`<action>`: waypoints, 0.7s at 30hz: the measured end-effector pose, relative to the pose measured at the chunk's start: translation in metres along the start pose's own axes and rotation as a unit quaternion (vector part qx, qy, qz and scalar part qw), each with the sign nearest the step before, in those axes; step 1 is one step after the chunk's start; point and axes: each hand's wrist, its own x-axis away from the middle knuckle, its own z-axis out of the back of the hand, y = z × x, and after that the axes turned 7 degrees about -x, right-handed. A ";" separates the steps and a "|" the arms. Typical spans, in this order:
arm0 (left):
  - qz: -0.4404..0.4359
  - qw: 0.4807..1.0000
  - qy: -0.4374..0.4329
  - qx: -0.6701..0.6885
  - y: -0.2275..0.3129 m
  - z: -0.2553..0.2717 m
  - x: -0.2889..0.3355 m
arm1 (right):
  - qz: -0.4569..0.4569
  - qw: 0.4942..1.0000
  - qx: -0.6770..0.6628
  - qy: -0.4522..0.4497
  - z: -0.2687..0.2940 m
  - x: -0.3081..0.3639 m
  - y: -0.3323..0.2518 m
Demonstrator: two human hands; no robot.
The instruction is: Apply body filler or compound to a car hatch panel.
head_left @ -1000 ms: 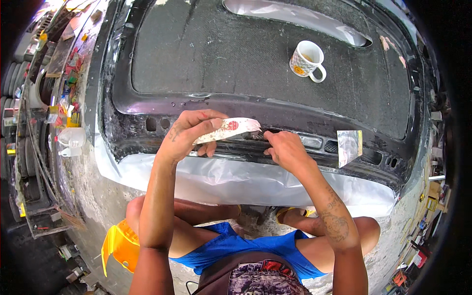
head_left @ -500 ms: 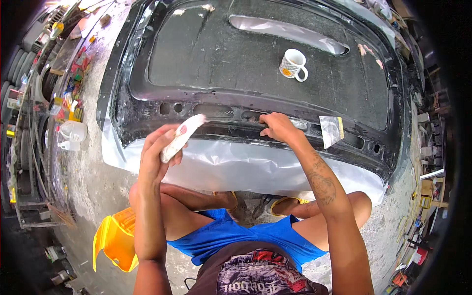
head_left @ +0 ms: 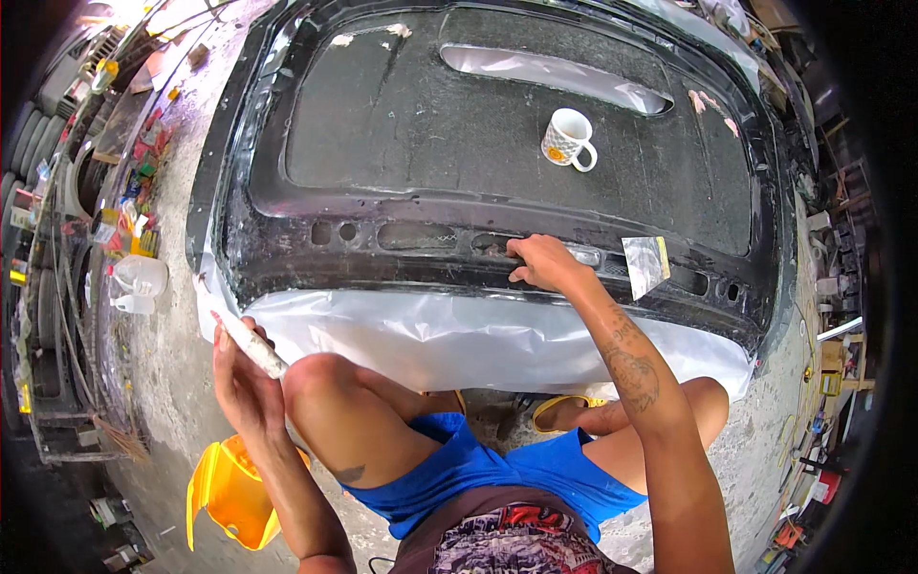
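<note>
In my left hand [head_left: 251, 383], low beside my left knee, is a whitish, smudged paintbrush [head_left: 253, 349]. Its handle carries a red mark, and the pale tip points up and away to the left. My right hand [head_left: 550, 263] rests on the near edge strip of a large black car hood panel [head_left: 382, 143]. Its thumb and index finger curl by an oblong opening there; the other fingers are mostly hidden. Right of that hand, a small whitish sheet with a yellowish strip [head_left: 645, 266] lies on the panel.
A patterned white mug [head_left: 568, 141] stands on the panel, below a long slot [head_left: 555, 77]. Silvery plastic sheeting [head_left: 421, 330] hangs along the near edge. Plastic jugs [head_left: 141, 277] and a yellow plastic piece [head_left: 234, 493] are on the left floor; cluttered shelving lines both sides.
My left hand has drawn back and left with the paintbrush, down from the panel's near edge to beside my knee. My right hand stays nearly in place. The view has shifted slightly.
</note>
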 end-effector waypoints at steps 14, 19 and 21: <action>0.011 0.998 0.016 -0.061 -0.045 -0.035 -0.049 | 0.017 0.998 -0.007 0.058 -0.010 0.009 0.019; -0.079 0.948 -0.096 -0.292 -0.025 -0.034 -0.053 | 0.094 0.988 0.017 0.125 -0.048 -0.043 0.015; -0.120 0.938 -0.087 -0.312 -0.012 -0.037 -0.061 | 0.106 0.981 0.022 0.162 -0.065 -0.068 0.021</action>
